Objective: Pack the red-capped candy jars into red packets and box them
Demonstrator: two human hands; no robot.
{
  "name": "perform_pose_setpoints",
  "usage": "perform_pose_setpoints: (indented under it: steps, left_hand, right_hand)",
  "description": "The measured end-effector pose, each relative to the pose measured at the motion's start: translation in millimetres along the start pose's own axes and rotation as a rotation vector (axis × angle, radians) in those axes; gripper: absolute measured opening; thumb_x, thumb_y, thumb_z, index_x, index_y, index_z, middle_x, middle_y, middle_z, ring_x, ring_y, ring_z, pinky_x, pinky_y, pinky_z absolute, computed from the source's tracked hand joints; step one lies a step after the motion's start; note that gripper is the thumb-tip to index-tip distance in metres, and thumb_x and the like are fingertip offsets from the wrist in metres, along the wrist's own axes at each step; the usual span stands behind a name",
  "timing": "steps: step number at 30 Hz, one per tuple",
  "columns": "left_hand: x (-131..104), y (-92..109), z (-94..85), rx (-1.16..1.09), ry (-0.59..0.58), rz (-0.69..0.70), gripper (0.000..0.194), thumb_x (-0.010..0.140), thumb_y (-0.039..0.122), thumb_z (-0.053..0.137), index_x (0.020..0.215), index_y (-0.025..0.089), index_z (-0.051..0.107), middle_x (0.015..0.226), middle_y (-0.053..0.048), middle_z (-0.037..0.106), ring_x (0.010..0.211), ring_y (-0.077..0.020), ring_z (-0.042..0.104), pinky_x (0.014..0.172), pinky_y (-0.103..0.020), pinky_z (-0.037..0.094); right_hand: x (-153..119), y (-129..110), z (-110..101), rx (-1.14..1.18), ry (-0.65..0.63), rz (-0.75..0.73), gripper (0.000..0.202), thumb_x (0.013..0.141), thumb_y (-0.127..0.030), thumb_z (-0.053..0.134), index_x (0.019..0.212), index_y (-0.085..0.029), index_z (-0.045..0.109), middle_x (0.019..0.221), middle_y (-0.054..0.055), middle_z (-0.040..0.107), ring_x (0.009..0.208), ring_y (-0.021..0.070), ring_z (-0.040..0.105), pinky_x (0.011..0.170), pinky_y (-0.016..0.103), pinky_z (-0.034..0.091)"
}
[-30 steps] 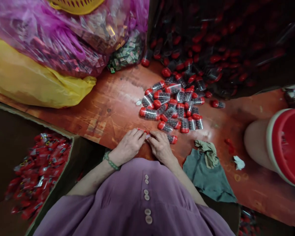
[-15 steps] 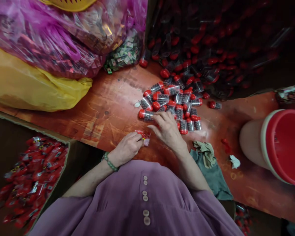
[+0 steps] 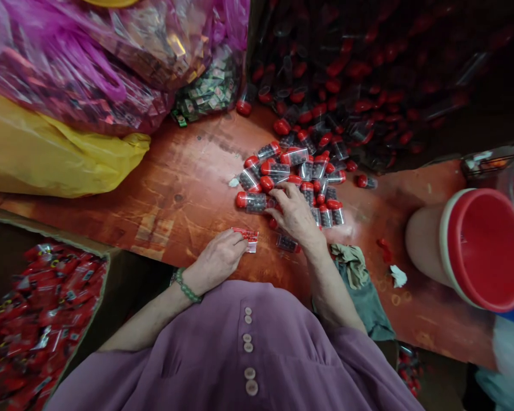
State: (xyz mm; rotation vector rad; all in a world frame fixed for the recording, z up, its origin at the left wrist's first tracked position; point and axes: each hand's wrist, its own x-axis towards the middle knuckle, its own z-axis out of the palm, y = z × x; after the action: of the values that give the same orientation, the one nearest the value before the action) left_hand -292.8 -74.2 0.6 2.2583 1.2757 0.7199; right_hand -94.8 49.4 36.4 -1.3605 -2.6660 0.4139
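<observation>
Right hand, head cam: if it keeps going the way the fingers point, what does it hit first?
The right hand already rests on the heap of red-capped vials; straight on, it likely meets more of them.

The right grip (image 3: 297, 214) lies over the near part of the heap of red-capped vials (image 3: 295, 171), so the vials beneath it are hidden, and whether its fingers close on one cannot be told. The left grip (image 3: 216, 260) covers the near end of the red packet (image 3: 245, 235), whose print is too small to read. The far pile of vials (image 3: 360, 74) is dark and blurred. The red cup (image 3: 484, 245) is cut by the right edge, the box of red packets (image 3: 29, 325) by the left.
</observation>
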Motion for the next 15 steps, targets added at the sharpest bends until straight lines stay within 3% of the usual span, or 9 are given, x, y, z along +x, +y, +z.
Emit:
perform_pose_setpoints:
  steps: [5, 10, 15]
  left_hand:
    - [-3.1, -2.9, 3.4, 0.034, 0.028, -0.017, 0.016, 0.093, 0.008, 0.053, 0.086, 0.013, 0.067, 0.084, -0.007, 0.065, 0.081, -0.0187, 0.057, 0.078, -0.032, 0.054]
    - [-4.4, -4.5, 2.8, 0.103, 0.059, 0.056, 0.018, 0.091, 0.006, 0.052, 0.086, 0.012, 0.068, 0.086, -0.009, 0.067, 0.081, -0.0201, 0.058, 0.077, -0.034, 0.054]
    - [-1.4, -2.0, -0.5, 0.139, 0.016, 0.053, 0.018, 0.091, 0.006, 0.052, 0.09, 0.012, 0.069, 0.087, -0.009, 0.066, 0.084, -0.0208, 0.059, 0.08, -0.035, 0.055]
  right_hand:
    - [-2.8, 4.9, -2.3, 0.088, 0.05, -0.048, 0.019, 0.088, -0.016, 0.061, 0.107, -0.018, 0.059, 0.123, 0.017, 0.057, 0.114, 0.03, 0.057, 0.098, 0.047, 0.053]
    - [-13.5, 4.7, 9.4, 0.203, 0.295, 0.011, 0.017, 0.085, -0.008, 0.051, 0.093, -0.021, 0.06, 0.11, 0.012, 0.063, 0.104, 0.0242, 0.062, 0.092, 0.042, 0.055]
    - [-21.8, 6.2, 22.5, 0.445, 0.517, 0.212, 0.004, 0.084, -0.023, 0.066, 0.083, -0.02, 0.064, 0.102, 0.008, 0.068, 0.091, 0.0199, 0.066, 0.08, 0.037, 0.056]
